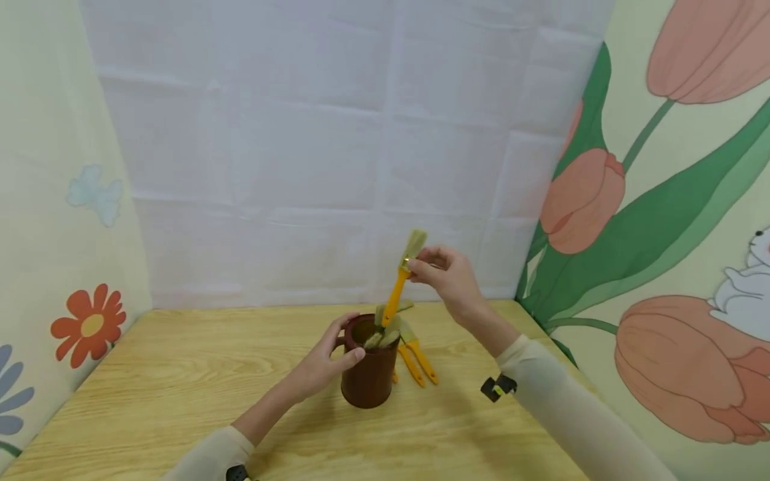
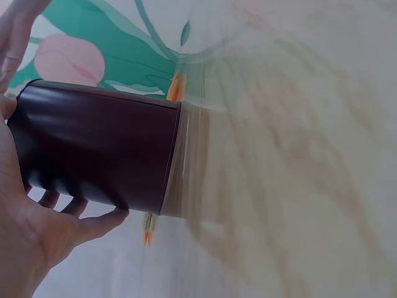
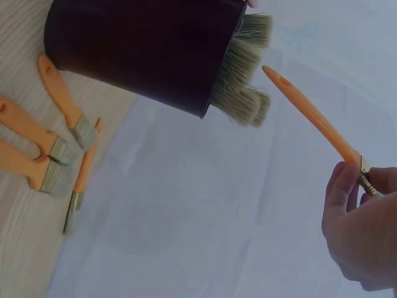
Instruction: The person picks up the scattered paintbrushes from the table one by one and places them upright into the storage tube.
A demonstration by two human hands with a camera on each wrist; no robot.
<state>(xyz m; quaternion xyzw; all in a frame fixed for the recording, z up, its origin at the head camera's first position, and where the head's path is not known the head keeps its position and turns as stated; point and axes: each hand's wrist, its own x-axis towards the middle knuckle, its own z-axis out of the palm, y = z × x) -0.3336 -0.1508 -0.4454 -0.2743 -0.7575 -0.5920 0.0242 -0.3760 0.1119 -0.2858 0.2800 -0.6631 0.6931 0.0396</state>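
Near the table's middle stands a dark brown mug [image 1: 368,381] with several paintbrushes in it, their bristles [image 3: 239,77] poking out over the rim. My left hand [image 1: 319,364] grips the mug by its upper left side, thumb at the front of the rim. The left wrist view shows its fingers [image 2: 102,223] curled along the mug's wall. Up and to the right, my right hand [image 1: 454,280] pinches an orange-handled paintbrush [image 1: 395,294] at the metal ferrule. That brush is bristles up, its handle slanting down to overlap the mug's mouth in the head view.
Several loose orange-handled paintbrushes [image 3: 65,99] lie on the wooden table [image 1: 204,381], behind and right of the mug. A white cloth backdrop [image 1: 289,167] hangs at the table's back edge. Flower-printed panels [image 1: 650,280] flank both sides.
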